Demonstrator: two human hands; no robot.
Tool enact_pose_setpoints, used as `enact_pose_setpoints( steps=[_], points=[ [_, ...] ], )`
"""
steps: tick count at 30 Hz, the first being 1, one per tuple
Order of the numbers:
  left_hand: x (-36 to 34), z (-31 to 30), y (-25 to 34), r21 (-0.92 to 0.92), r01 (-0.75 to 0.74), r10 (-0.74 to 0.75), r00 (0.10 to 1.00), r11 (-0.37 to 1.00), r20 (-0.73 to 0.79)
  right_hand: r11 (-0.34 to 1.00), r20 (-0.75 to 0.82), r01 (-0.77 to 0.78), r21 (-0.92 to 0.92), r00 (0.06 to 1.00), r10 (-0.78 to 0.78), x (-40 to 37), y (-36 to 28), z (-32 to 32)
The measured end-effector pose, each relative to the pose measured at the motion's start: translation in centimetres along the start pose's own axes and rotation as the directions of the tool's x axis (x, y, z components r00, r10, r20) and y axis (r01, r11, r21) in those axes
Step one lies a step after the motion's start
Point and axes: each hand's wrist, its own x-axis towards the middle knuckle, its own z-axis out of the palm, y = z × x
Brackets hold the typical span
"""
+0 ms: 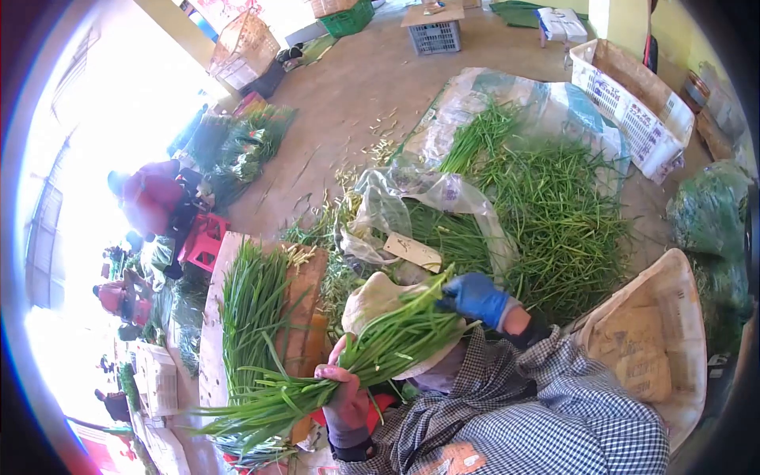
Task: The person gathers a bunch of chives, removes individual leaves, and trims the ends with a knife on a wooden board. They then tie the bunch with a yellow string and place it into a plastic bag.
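Observation:
A bunch of long, flat green chives (412, 332) stretches diagonally across my lap. My bare left hand (346, 389) is closed around its lower-left part, and leaf ends trail off to the left. My right hand (479, 301), in a blue glove, has its fingers closed on the bunch's upper-right end. Behind the bunch is a rounded beige thing (372, 297), partly covered by it. Left of my hands, a pile of chives (253, 309) lies on a wooden board (307, 324).
Ahead lies an open plastic bag (467, 190) with greens, and a large loose heap (562, 222) on sheeting. White crates (633, 111) (689, 340) stand at right. Pale scraps (380, 146) litter the floor. Another person (150, 194) sits by a red stool (207, 241) at left.

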Motion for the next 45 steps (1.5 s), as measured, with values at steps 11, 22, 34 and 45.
enact_pose_setpoints(
  steps=[11, 22, 34, 45],
  points=[
    [-0.7, 1.2, 2.9, -0.101, 0.234, -0.248, 0.956, 0.967, -0.156, 0.979, -0.327, -0.200, -0.040, 0.928, 0.176, -6.6, 13.0, 2.9],
    [-0.4, -2.2, 0.7, -0.118, 0.093, -0.111, 0.981, 0.989, -0.156, 0.934, -0.405, 0.128, 0.334, 0.914, 0.019, -6.7, 9.5, -3.3],
    [-0.2, -3.7, 0.1, -0.469, 0.138, -0.258, 0.945, 0.872, -0.202, 0.604, -0.266, 0.062, 0.794, 0.929, 0.255, -7.3, 6.7, -6.3],
    [0.7, -4.7, -1.2, -0.537, 0.208, -0.245, 0.969, 0.817, 0.002, 0.923, -0.371, 0.175, 0.344, 0.928, -0.038, -5.9, 7.8, -4.5]
  ],
)
